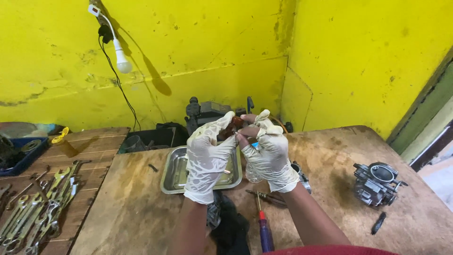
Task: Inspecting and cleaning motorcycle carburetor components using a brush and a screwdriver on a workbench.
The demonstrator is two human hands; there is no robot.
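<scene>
1. Gloves are covering both our hands, raised above the metal tray [171,182] on the wooden surface [141,208].
2. Our left hand [206,156] is curling its fingers around a small brown part [234,123], gripping it.
3. Our right hand [270,153] is pinching the same part with thumb and fingertips, touching the left hand.
4. A carburetor [377,183] is sitting well apart to the right.

held part [234,123]: small, brown, mostly covered by gloved fingers; kind unclear
metal tray [171,182]: middle hidden behind left hand [206,158]
screwdriver [264,230]: handle cut by bottom edge
spanners [33,212]: run off left edge
blue bin [23,158]: contents unreadable
</scene>
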